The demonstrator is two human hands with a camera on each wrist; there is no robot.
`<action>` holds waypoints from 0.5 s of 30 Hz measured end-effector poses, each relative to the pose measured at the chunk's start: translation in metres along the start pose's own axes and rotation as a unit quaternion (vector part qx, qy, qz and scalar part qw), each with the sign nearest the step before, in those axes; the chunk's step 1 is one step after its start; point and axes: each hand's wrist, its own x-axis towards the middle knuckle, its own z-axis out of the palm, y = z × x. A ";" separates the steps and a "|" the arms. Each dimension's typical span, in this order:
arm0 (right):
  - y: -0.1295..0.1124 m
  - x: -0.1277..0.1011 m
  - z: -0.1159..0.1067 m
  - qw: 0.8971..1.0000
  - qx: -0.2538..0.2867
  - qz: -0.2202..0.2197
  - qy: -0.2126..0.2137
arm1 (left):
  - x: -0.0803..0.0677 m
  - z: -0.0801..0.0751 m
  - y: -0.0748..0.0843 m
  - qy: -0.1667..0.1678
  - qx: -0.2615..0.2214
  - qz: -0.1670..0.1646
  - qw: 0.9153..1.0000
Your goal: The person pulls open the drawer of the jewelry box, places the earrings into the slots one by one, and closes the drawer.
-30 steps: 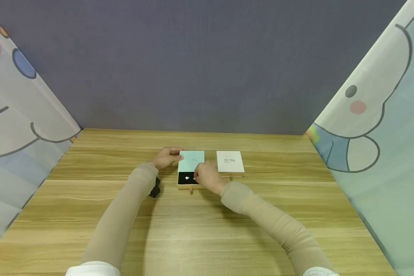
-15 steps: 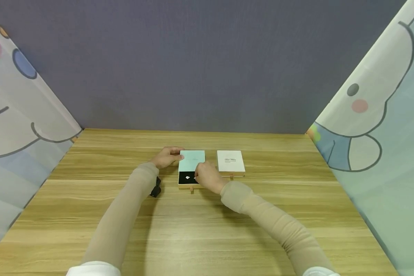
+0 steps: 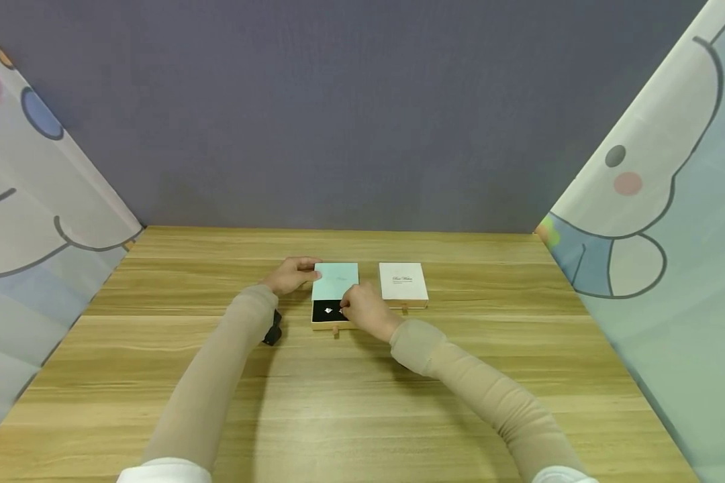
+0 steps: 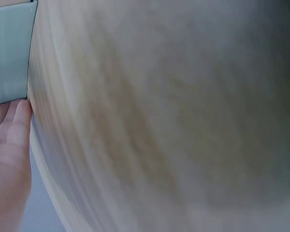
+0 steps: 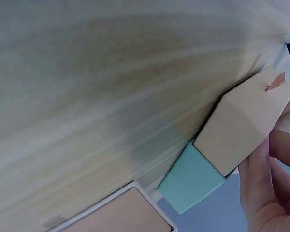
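A small jewelry box with a mint-green sleeve [image 3: 333, 285] has its drawer [image 3: 322, 326] pulled partway out toward me. My left hand [image 3: 286, 276] holds the sleeve's far left corner, thumb on top; its fingers [image 4: 17, 123] lie along the side in the left wrist view. On the drawer's black lining sits a shiny earring [image 3: 328, 310]. My right hand [image 3: 365, 308] is curled over the drawer's right side, fingertips pinched at a second small shiny earring, mostly hidden. In the right wrist view the hand's fingers [image 5: 258, 186] overlap the drawer's edge, away from its pull tab [image 5: 277, 82].
A closed white box [image 3: 401, 280] with dark lettering stands just right of the mint one, behind my right hand. A small black object [image 3: 272, 333] shows beside my left wrist. The wooden table [image 3: 338, 402] ends at a dark grey panel [image 3: 338, 134].
My right hand shifts very slightly at the drawer, its fingertips still over the same spot. The left hand and both boxes stay in place.
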 end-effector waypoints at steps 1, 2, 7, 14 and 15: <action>0.001 -0.001 0.001 1.000 0.003 -0.001 0.003 | 0.000 0.000 0.001 -0.001 0.000 0.000 1.000; 0.002 -0.001 0.001 1.000 0.005 -0.003 0.009 | -0.001 0.001 0.001 -0.003 0.000 0.001 1.000; 0.006 -0.005 0.003 0.999 0.039 0.008 0.037 | -0.002 0.001 0.007 -0.007 0.001 0.010 1.000; 0.013 -0.010 0.004 0.976 0.205 0.059 0.054 | -0.001 0.000 0.004 0.001 0.011 0.011 1.000; 0.013 -0.011 0.004 0.968 0.234 0.065 0.055 | 0.002 0.000 0.000 0.003 0.013 0.012 1.000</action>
